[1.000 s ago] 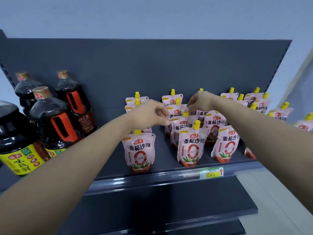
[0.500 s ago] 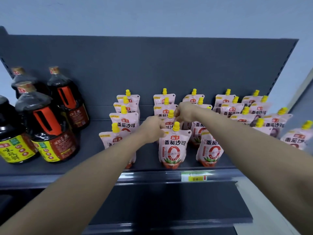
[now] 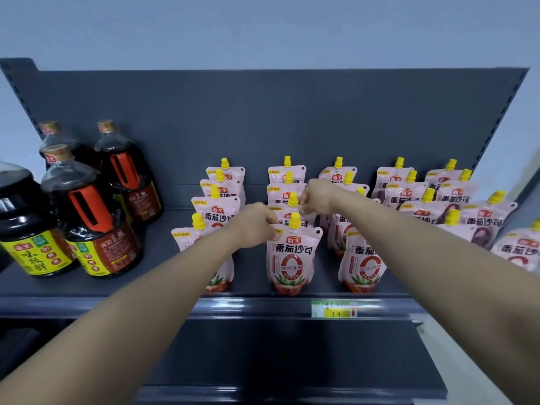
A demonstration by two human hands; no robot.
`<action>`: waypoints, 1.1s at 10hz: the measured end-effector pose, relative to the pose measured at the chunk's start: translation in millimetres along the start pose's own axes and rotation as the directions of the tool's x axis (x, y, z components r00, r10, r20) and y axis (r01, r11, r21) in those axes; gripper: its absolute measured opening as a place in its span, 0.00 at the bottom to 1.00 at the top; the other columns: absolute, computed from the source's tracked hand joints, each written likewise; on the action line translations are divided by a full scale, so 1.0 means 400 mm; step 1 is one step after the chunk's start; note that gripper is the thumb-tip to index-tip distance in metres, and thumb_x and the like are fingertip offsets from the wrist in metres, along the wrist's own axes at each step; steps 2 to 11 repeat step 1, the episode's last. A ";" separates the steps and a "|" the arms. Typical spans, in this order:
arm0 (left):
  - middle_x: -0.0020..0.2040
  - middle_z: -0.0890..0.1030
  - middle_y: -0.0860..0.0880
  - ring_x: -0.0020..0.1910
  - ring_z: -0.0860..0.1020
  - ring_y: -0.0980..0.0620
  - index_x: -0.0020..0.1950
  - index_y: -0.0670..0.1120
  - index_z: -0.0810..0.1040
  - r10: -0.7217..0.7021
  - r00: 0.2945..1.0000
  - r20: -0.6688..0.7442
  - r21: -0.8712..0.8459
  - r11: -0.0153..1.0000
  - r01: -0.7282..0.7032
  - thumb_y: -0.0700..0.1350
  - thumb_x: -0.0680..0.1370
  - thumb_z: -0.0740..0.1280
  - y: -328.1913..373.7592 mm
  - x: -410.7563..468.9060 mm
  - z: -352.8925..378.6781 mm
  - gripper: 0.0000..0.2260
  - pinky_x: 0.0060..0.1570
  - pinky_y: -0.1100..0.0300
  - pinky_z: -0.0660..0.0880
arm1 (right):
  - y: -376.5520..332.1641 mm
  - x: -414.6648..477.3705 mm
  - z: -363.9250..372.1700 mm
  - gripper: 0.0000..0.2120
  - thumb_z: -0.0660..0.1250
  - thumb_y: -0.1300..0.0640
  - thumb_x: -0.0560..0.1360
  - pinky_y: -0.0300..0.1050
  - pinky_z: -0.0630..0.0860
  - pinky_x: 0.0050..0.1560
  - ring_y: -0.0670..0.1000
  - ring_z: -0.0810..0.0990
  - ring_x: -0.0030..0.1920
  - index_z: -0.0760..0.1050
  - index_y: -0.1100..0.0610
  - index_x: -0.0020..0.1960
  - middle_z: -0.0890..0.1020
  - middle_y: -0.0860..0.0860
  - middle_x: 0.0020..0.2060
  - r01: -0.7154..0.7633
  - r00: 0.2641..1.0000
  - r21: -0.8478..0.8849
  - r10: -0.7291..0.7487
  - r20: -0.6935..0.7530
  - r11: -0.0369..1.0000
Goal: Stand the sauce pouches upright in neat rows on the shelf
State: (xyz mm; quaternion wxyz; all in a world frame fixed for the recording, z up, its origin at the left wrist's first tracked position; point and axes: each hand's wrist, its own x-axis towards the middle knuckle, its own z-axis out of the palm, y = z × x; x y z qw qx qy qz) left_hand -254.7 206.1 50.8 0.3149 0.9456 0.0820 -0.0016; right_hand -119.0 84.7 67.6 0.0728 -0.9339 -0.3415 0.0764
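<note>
Pink sauce pouches with yellow caps stand in several front-to-back rows on the dark grey shelf [image 3: 157,285]. My left hand [image 3: 257,225] pinches the top left corner of the front pouch [image 3: 292,258] of the second row. My right hand [image 3: 317,197] is closed on the top of the pouch behind it [image 3: 292,213], near its cap. The leftmost row's front pouch [image 3: 191,239] is partly hidden by my left forearm. Pouches at the far right [image 3: 485,220] lean and sit less evenly.
Large dark soy sauce bottles [image 3: 90,211] stand at the left of the same shelf. A green and yellow price tag [image 3: 334,308] sits on the shelf's front rail. A lower shelf [image 3: 292,361] lies below. The back panel rises behind the rows.
Both hands moved from the back pouches toward the front of the second row; the view shifted right and closer, so the bottles sit further left.
</note>
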 end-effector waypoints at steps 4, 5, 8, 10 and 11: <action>0.54 0.81 0.47 0.55 0.78 0.49 0.57 0.41 0.80 0.002 0.998 -0.057 0.022 1.000 0.000 0.39 0.75 0.68 0.019 -0.004 -0.024 0.11 0.58 0.56 0.74 | -0.004 -0.005 -0.027 0.13 0.70 0.59 0.74 0.49 0.76 0.62 0.56 0.80 0.59 0.82 0.61 0.57 0.83 0.55 0.58 -0.018 1.000 0.027 0.018 0.014 0.999; 0.54 0.81 0.47 0.55 0.78 0.49 0.57 0.41 0.80 0.002 0.998 -0.057 0.022 1.000 0.000 0.39 0.75 0.68 0.019 -0.004 -0.024 0.11 0.58 0.56 0.74 | -0.004 -0.005 -0.027 0.13 0.70 0.59 0.74 0.49 0.76 0.62 0.56 0.80 0.59 0.82 0.61 0.57 0.83 0.55 0.58 -0.018 1.000 0.027 0.018 0.014 0.999; 0.54 0.81 0.47 0.55 0.78 0.49 0.57 0.41 0.80 0.002 0.998 -0.057 0.022 1.000 0.000 0.39 0.75 0.68 0.019 -0.004 -0.024 0.11 0.58 0.56 0.74 | -0.004 -0.005 -0.027 0.13 0.70 0.59 0.74 0.49 0.76 0.62 0.56 0.80 0.59 0.82 0.61 0.57 0.83 0.55 0.58 -0.018 1.000 0.027 0.018 0.014 0.999; 0.54 0.81 0.47 0.55 0.78 0.49 0.57 0.41 0.80 0.002 0.998 -0.057 0.022 1.000 0.000 0.39 0.75 0.68 0.019 -0.004 -0.024 0.11 0.58 0.56 0.74 | -0.004 -0.005 -0.027 0.13 0.70 0.59 0.74 0.49 0.76 0.62 0.56 0.80 0.59 0.82 0.61 0.57 0.83 0.55 0.58 -0.018 1.000 0.027 0.018 0.014 0.999; 0.54 0.81 0.47 0.55 0.78 0.49 0.57 0.41 0.80 0.002 0.998 -0.057 0.022 1.000 0.000 0.39 0.75 0.68 0.019 -0.004 -0.024 0.11 0.58 0.56 0.74 | -0.004 -0.005 -0.027 0.13 0.70 0.59 0.74 0.49 0.76 0.62 0.56 0.80 0.59 0.82 0.61 0.57 0.83 0.55 0.58 -0.018 1.000 0.027 0.018 0.014 0.999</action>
